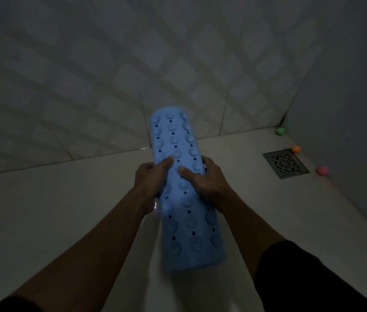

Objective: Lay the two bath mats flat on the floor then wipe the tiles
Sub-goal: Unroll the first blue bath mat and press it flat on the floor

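Both hands, the left hand and the right hand, are gripping the rolled blue bath mat above the floor. It is looking soft, rubbery, perhaps wet; holding the loose edge should help unrolling.

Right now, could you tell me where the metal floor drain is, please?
The square metal floor drain grate is on the floor at right, between the small orange ball and pink ball.

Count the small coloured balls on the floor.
3, all by the right wall: a green ball in the far corner, an orange ball just behind the drain, a pink ball to its right. The mat may hide others.
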`<state>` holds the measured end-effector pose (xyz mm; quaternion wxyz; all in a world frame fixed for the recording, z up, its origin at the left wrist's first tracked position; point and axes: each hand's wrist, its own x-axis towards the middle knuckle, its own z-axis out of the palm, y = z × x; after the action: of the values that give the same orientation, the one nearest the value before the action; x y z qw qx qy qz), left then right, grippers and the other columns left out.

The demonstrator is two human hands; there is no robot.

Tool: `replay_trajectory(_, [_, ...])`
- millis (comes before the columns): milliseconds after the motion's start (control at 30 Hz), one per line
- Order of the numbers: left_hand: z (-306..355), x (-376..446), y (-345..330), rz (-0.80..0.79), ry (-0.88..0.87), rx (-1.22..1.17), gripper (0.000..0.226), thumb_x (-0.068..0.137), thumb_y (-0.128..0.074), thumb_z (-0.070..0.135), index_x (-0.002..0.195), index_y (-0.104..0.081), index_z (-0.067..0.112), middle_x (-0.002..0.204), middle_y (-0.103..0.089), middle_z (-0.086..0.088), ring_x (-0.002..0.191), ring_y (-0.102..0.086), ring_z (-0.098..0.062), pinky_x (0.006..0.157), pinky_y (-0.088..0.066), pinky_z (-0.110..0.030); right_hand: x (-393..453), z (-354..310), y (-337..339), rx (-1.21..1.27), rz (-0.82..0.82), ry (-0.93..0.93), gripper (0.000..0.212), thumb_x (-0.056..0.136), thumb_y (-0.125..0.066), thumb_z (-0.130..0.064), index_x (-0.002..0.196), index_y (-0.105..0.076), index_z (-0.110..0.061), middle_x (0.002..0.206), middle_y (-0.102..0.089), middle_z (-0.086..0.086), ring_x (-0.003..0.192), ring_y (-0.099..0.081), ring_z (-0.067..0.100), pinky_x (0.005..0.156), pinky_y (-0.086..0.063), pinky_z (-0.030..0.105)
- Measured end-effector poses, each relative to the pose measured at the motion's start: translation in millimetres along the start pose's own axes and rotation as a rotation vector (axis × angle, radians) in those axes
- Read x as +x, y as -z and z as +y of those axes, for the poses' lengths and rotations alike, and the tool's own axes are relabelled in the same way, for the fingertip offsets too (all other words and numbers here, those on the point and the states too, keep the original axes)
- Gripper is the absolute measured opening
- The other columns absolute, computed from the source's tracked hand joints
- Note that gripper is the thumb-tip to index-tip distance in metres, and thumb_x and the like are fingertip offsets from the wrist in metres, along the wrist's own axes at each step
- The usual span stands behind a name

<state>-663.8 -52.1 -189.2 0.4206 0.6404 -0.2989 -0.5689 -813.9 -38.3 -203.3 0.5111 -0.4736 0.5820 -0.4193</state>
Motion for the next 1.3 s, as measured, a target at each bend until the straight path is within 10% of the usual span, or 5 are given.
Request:
replay_trajectory(133, [-33.4, 11.7, -19.3, -0.001, 0.059, 0.008, 0.046, 0.088, -0.073, 0.032, 0.125, -0.06, 0.008, 0.111, -0.071, -0.011, 0.084, -0.071, -0.025, 0.052, -0.057, -0.027, 15.3, 28.2, 13.9, -0.051, 0.002, -0.052, 0.08, 0.063, -0.08, -0.058, 0.13, -0.056, -0.022, 0.122, -0.066, -0.001, 0.106, -0.067, 0.02, 0.091, -0.057, 0.045])
replay_trajectory(633, [-96.8, 44.3, -28.6, 0.125, 0.049, 0.178, 0.078, 0.061, -0.077, 0.054, 0.124, -0.047, 0.018, 0.115, -0.064, -0.01, 0.098, -0.068, -0.029, 0.082, -0.06, -0.051, 36.7, 94.2, 11.4, -0.295, 0.012, -0.161, 0.079, 0.081, -0.071, -0.055, 0.144, -0.036, -0.024, 0.134, -0.055, 0.003, 0.118, -0.058, 0.025, 0.09, -0.051, 0.035])
replay_trajectory(900, [-93.5, 40.6, -16.6, 0.145, 0.02, 0.417, 0.063, 0.091, -0.065, 0.044, 0.141, -0.047, 0.009, 0.132, -0.06, -0.016, 0.114, -0.062, -0.033, 0.096, -0.054, -0.048, 26.3, 86.1, -10.1, -0.444, -0.003, -0.195, 0.104, 0.062, -0.045, -0.081, 0.15, -0.023, -0.029, 0.143, -0.048, 0.012, 0.123, -0.052, 0.034, 0.1, -0.047, 0.049])
replay_trajectory(1067, [-92.1, 22.2, 2.4, 0.113, 0.048, 0.434, 0.076, 0.086, -0.057, 0.059, 0.147, -0.04, 0.017, 0.143, -0.05, -0.014, 0.124, -0.055, -0.034, 0.102, -0.048, -0.05, 10.5, 76.2, -16.3, -0.36, 0.03, -0.113, 0.054, 0.098, -0.037, -0.037, 0.151, -0.034, -0.022, 0.136, -0.053, 0.015, 0.119, -0.053, 0.034, 0.096, -0.041, 0.035])
replay_trajectory(1300, [-84.8, 17.3, 39.5, 0.037, 0.078, 0.421, 0.102, 0.059, -0.056, 0.079, 0.144, -0.048, 0.021, 0.139, -0.057, -0.009, 0.12, -0.059, -0.03, 0.102, -0.049, -0.048, 6.7, 58.8, -52.1, -0.515, -0.006, -0.286, 0.066, 0.082, -0.055, -0.048, 0.138, -0.038, -0.017, 0.135, -0.048, 0.016, 0.122, -0.048, 0.039, 0.101, -0.044, 0.047])
